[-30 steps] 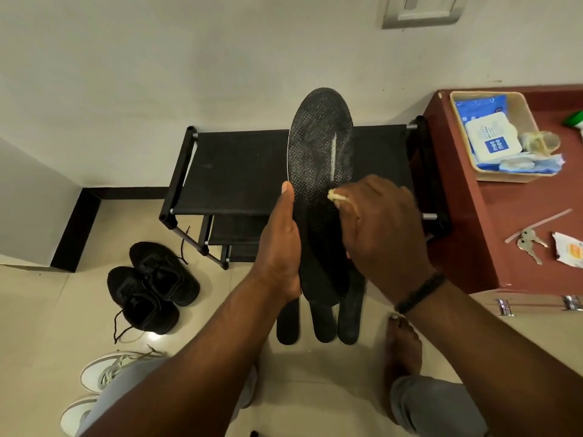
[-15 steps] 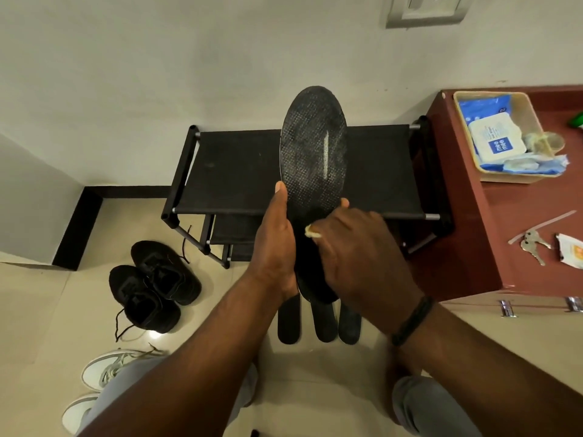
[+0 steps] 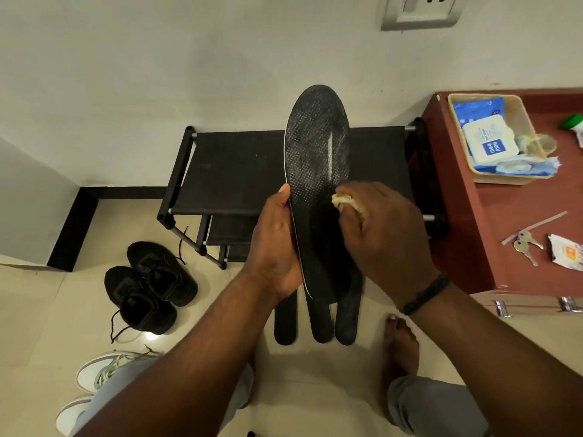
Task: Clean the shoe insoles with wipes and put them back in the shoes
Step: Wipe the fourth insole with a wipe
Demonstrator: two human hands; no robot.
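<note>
A black textured insole [image 3: 317, 146] stands upright in front of me, toe end up. My left hand [image 3: 277, 244] grips its left edge near the heel, thumb along the rim. My right hand [image 3: 383, 234] holds a crumpled, soiled wipe [image 3: 342, 200] and presses it against the insole's middle right. Three more black insoles [image 3: 315, 324] lie side by side on the floor below, partly hidden by my hands. A pair of black shoes [image 3: 151, 285] sits on the floor at the left, and white sneakers [image 3: 104, 372] lie nearer to me.
A black shoe rack [image 3: 233, 171] stands against the wall behind the insole. A red-brown cabinet [image 3: 511, 222] at the right carries a tray [image 3: 523, 121] with a wipes pack [image 3: 490, 140], keys [image 3: 525, 242] and a wrapper. My bare foot [image 3: 400, 345] rests on the tiled floor.
My right hand with the wipe slid down the insole to its lower part, then back up to the middle right. The left hand kept its grip.
</note>
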